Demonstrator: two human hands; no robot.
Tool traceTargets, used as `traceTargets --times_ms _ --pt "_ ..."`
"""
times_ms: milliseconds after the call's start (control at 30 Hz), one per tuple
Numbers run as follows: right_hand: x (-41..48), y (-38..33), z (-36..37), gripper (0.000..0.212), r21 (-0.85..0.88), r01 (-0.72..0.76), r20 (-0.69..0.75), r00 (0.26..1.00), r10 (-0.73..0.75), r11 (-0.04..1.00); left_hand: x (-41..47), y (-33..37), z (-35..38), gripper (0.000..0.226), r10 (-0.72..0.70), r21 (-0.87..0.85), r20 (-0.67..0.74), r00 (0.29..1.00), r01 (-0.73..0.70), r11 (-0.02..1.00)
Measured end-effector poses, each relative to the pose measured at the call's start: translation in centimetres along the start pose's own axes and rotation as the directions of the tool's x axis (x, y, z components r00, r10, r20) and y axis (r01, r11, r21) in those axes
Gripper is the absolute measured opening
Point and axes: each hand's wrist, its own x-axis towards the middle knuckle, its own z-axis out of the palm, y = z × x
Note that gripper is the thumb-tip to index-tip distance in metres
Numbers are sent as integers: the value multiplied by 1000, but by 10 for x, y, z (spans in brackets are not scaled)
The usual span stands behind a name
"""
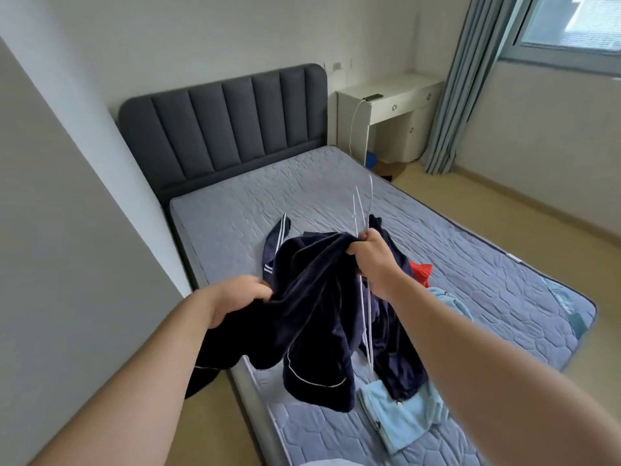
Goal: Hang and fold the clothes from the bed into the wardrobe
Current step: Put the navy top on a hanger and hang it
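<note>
Navy garment (312, 297) held up over near-left bed (453, 264) edge, bunched. Left hand (235, 299) fingers curled, gripping cloth. Right hand (373, 264) fist round white hangers (366, 317), thumb pinching cloth too. Likely step: hanging. Advice: find collar first, separate one hanger, drop spares. Light blue garment (400, 422) and red item (421, 269) wait on mattress.

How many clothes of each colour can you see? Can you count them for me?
Dark blue: 2, the held velvet garment and the striped garment.
Light blue: 1, the light blue garment, perhaps more hidden.
Red: 1, the red garment.
Total: 4 showing clearly.
</note>
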Motion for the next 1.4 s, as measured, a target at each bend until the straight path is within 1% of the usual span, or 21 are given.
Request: traceTargets --times_ms 67,133,200,267,333,400,433,467,500,533,600,633,700,767,833,933,1000,1100,1233,1333,1400 --pt "-5 -17 -3 27 57 9 78 997 -14 998 3 5 7 26 -95 144 122 988 77 987" --pt "-13 -28 -6 29 78 30 144 989 -41 997 11 15 10 33 -89 300 94 992 57 952" --pt "-20 -34 -9 30 91 61 171 982 -76 994 29 24 10 25 67 420 -136 988 -4 908" --pt "-24 -35 -12 30 71 109 169 978 -119 992 52 28 10 19 238 464 -407 882 -25 885" --pt "-27 -33 -17 33 58 140 162 976 -148 988 71 28 18 16 346 392 -484 804 -154 907" --pt "-28 -27 -22 34 98 113 148 981 -127 989 86 31 36 16 343 98 -347 873 -330 939" --pt "-28 -23 -26 33 134 87 139 985 -106 987 90 33 47 18 304 -127 -198 932 -332 935" --pt "-29 -19 -30 33 166 67 123 989 -88 984 92 34 60 18 271 -305 0 962 -258 917" --pt "-29 -15 -34 33 187 58 99 992 -78 981 93 33 74 19 259 -384 194 946 -169 908" --pt "-29 -12 -39 32 194 62 72 994 -78 979 93 31 88 19 248 -349 344 906 -122 929" --pt "-29 -6 -46 32 195 72 32 996 -79 978 90 26 113 16 235 -144 518 822 -187 972" --pt "-30 -4 -49 31 199 69 22 997 -75 978 90 22 124 13 257 -124 561 787 -227 966" --pt "-32 -1 -57 30 210 58 12 998 -62 976 91 18 139 19 260 -185 629 732 -184 965" --pt "-36 2 -65 28 210 58 9 998 -61 976 89 17 145 33 247 -184 613 750 -169 968" --pt "-41 3 -72 26 214 62 19 998 -67 975 92 17 150 39 234 -87 572 787 -225 970" --pt "-50 5 -78 23 210 81 45 995 -92 974 92 22 163 26 221 139 540 812 -345 928" --pt "-54 6 -82 20 216 83 76 992 -102 973 88 24 175 9 179 209 501 847 -319 924" --pt "-57 6 -90 14 163 102 98 988 -119 981 88 22 191 18 214 282 382 899 -334 899" --pt "-59 8 -98 39 77 119 139 982 -129 990 97 8 201 17 153 338 380 912 -291 895" --pt "-59 10 -100 54 121 114 173 976 -134 986 104 3 212 15 165 510 347 923 -333 793" --pt "-61 9 -102 54 161 101 200 971 -133 982 101 3 218 31 216 619 317 924 -373 691"
